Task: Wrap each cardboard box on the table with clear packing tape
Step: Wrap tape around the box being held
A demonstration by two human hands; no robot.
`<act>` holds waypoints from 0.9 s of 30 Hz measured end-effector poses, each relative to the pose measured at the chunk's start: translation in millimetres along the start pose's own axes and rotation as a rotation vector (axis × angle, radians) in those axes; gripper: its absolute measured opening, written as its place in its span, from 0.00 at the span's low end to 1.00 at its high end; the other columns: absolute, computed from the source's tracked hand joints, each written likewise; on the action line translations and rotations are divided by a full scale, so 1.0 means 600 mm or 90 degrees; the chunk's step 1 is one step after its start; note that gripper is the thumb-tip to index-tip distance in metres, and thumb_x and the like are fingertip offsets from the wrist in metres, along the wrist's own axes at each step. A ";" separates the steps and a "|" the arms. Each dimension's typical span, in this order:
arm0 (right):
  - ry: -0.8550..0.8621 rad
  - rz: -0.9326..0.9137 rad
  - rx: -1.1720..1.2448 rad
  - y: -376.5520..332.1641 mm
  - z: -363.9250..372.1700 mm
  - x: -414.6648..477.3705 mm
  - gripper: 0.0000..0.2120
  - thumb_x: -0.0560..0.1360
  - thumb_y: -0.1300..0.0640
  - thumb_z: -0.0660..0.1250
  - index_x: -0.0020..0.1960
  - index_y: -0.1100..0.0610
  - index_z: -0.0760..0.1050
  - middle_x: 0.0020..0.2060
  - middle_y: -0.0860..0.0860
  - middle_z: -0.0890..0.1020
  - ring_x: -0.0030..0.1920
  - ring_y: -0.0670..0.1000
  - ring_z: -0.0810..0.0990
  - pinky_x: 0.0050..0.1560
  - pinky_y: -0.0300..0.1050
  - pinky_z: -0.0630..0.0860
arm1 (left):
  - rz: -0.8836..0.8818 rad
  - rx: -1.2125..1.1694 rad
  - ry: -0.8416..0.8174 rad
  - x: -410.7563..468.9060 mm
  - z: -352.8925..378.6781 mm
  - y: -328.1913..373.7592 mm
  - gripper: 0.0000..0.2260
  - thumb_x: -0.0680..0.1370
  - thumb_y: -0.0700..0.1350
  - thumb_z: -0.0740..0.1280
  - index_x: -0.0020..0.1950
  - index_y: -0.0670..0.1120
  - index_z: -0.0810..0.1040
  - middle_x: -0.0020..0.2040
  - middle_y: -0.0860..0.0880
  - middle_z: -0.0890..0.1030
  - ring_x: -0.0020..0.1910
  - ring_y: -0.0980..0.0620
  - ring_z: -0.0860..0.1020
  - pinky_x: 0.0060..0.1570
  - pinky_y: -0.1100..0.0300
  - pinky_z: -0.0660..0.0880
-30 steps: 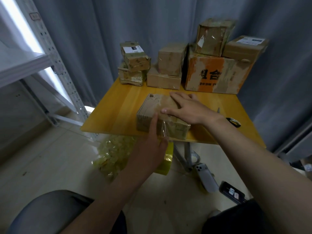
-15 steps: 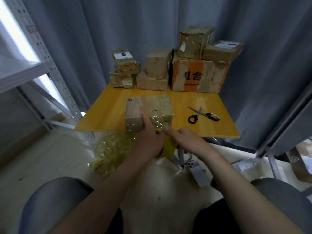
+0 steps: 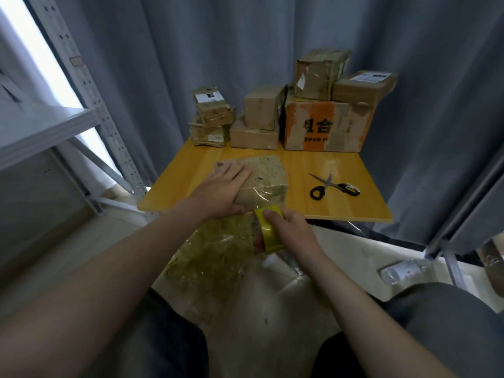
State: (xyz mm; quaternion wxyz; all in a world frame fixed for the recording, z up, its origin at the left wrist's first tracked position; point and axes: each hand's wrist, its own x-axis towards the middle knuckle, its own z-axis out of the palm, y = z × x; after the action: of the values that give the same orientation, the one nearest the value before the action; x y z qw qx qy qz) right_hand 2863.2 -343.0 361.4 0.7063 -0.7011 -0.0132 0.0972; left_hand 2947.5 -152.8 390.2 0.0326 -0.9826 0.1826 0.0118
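Since the earlier frame the left hand point(image 3: 225, 188) has come off the near edge of the box point(image 3: 268, 173) and now lies flat across its top. Its fingers are straight, pressing down and gripping nothing. The right hand point(image 3: 294, 233) is just below the box's near edge, with fingers and thumb curled round the yellow tape roll point(image 3: 270, 240). A clear strip point(image 3: 263, 197) runs from the roll up onto the box's near face. The box sits at the near edge of the table point(image 3: 185, 181). In the inspector's judgement, this pass will lay well if the flat hand keeps the box from sliding. The roll should be drawn taut and square under the near edge, so the film beds without creases. Count: one box in work; seven stacked boxes point(image 3: 321, 126) behind it; one pair of scissors point(image 3: 331, 185) to its right; one tape roll; one bottle point(image 3: 403, 270) on the floor, further right and nearer.
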 end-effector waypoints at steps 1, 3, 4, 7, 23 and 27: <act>0.006 -0.026 -0.022 0.010 0.004 0.002 0.14 0.85 0.57 0.62 0.43 0.61 0.78 0.27 0.54 0.84 0.27 0.49 0.83 0.33 0.42 0.79 | -0.009 0.009 0.029 0.006 0.015 -0.001 0.50 0.74 0.60 0.75 0.84 0.49 0.45 0.84 0.47 0.46 0.83 0.41 0.47 0.79 0.42 0.53; 0.045 -0.049 -0.098 0.035 0.013 0.006 0.19 0.85 0.51 0.62 0.38 0.57 0.78 0.25 0.48 0.83 0.28 0.42 0.82 0.36 0.36 0.77 | -0.027 0.047 0.082 0.013 0.033 0.005 0.52 0.72 0.61 0.76 0.84 0.48 0.47 0.84 0.46 0.48 0.82 0.40 0.49 0.79 0.40 0.55; 0.062 -0.048 -0.137 0.048 0.020 0.005 0.22 0.84 0.45 0.62 0.38 0.57 0.79 0.26 0.48 0.83 0.30 0.42 0.83 0.39 0.38 0.79 | -0.037 0.070 0.095 0.013 0.037 0.008 0.52 0.71 0.61 0.76 0.84 0.48 0.48 0.84 0.46 0.49 0.82 0.40 0.50 0.78 0.38 0.55; 0.084 -0.025 -0.137 0.077 0.026 0.008 0.26 0.84 0.40 0.59 0.40 0.57 0.83 0.29 0.52 0.85 0.34 0.48 0.85 0.42 0.41 0.81 | -0.038 0.100 0.121 0.012 0.040 0.007 0.53 0.68 0.63 0.78 0.83 0.48 0.51 0.83 0.45 0.53 0.81 0.39 0.54 0.78 0.37 0.54; 0.100 -0.013 -0.089 0.121 0.041 -0.022 0.19 0.86 0.53 0.58 0.44 0.59 0.83 0.32 0.55 0.86 0.36 0.51 0.86 0.39 0.37 0.78 | 0.004 0.173 0.185 -0.010 0.030 0.003 0.47 0.64 0.59 0.80 0.77 0.49 0.62 0.63 0.45 0.75 0.47 0.45 0.81 0.37 0.53 0.79; 0.116 -0.064 -0.090 0.103 0.040 -0.032 0.16 0.86 0.54 0.59 0.47 0.59 0.82 0.33 0.55 0.86 0.35 0.50 0.86 0.36 0.34 0.77 | 0.008 0.160 0.149 -0.008 -0.003 -0.004 0.49 0.64 0.64 0.77 0.77 0.49 0.59 0.68 0.45 0.74 0.54 0.43 0.81 0.44 0.50 0.81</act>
State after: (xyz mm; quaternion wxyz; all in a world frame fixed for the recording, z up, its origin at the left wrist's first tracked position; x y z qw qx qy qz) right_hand 2833.1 -322.8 302.5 0.6575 -0.7534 0.0092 -0.0038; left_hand 2944.0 -148.9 392.5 0.1334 -0.9643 0.1914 -0.1256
